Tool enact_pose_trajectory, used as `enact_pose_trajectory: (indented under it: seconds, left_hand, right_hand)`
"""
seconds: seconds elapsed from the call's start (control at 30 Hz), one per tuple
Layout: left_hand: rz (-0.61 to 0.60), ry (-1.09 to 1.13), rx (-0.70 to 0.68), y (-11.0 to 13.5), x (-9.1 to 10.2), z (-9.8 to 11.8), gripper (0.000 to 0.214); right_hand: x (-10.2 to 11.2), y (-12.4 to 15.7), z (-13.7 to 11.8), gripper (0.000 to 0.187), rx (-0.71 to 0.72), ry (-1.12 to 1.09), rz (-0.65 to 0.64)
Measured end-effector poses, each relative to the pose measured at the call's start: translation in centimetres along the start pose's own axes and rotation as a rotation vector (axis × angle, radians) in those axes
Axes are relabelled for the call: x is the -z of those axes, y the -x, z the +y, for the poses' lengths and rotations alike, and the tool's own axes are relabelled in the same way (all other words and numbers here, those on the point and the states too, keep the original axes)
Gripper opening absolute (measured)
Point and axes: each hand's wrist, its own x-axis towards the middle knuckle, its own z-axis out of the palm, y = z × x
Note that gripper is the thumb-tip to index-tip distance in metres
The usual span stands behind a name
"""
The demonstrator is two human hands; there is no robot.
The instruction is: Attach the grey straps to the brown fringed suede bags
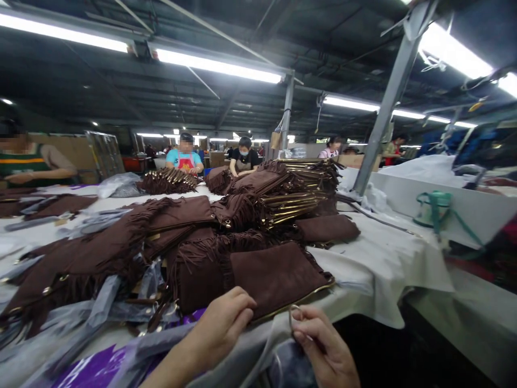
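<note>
**Brown bag set just beyond both grips, thin loop pinched at right**

A flat brown bag [278, 272] is laid near the close edge of the white-covered desk [383, 253], just beyond the two bare hands. Its near corner on the left side is met by the fingertips of the left grip [220, 331], which are bent over the lower edge; whether the edge is clenched or only rested upon cannot be told. A thin loop [290, 319] is grasped by the right grip [323, 345], pinched between thumb and fingers just in front of the bag's near edge. The loop is blurred, and it may be a ring or a bent strip; its join to the bag, if any, cannot be made out. The near edge is lined by a gold zip [309, 295], seen running up to the right-hand corner.

Fringed bags [92, 258] are spread to the left, with clear wrapping [151, 280] tucked among them and purple plastic [95, 369] placed nearer. Behind the bag, a stack of bags [299, 207] is piled, gold zips outward. Farther off, the desk is attended by a person in a blue shirt [172, 157].
</note>
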Motion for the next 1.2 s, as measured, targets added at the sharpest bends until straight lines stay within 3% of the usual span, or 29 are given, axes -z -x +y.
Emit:
enact_pose_trajectory:
  seconds: [0.13, 0.23, 0.3, 0.4, 0.5, 0.67, 0.8, 0.9, 1.2]
  left_hand:
    - [-0.012, -0.459, -0.045, -5.3, -4.8, -0.2, 0.019]
    - [0.003, -0.533, -0.041, -7.8, -6.7, -1.1, 0.011]
    - [0.048, -0.446, 0.028, -8.5, -6.2, -1.9, 0.014]
    - [0.118, -0.345, 0.116, -8.4, -3.4, -3.1, 0.017]
    - [0.193, -0.262, 0.146, -7.7, 0.0, -3.9, 0.023]
    - [0.338, -0.023, 0.145, -6.6, 2.9, -5.0, 0.023]
    - [0.379, 0.079, 0.174, -6.9, 2.6, -6.7, 0.024]
    - [0.411, 0.175, 0.189, -7.4, 2.0, -7.6, 0.023]
    - [0.463, 0.606, 0.324, -8.7, 0.8, -8.9, 0.020]
  right_hand:
    - [4.3, -0.2, -0.4, 0.018, 0.113, 0.130, -0.062]
    - [6.6, -0.5, -0.5, 0.018, 0.154, 0.287, -0.028]
    - [7.8, -1.0, -0.5, 0.019, 0.192, 0.371, -0.012]
    - [8.3, -2.3, -0.7, 0.017, 0.224, 0.402, -0.009]
    - [6.7, -4.5, -1.1, 0.017, 0.182, 0.303, -0.135]
    - [0.3, -8.4, -1.0, 0.024, 0.085, 0.310, -0.431]
    - [-4.1, -10.0, -0.4, 0.018, 0.052, 0.594, -0.527]
    - [-5.6, -10.5, -0.3, 0.018, 0.014, 0.688, -0.570]
    - [-6.8, -11.8, -1.5, 0.025, -0.155, 0.399, -0.595]
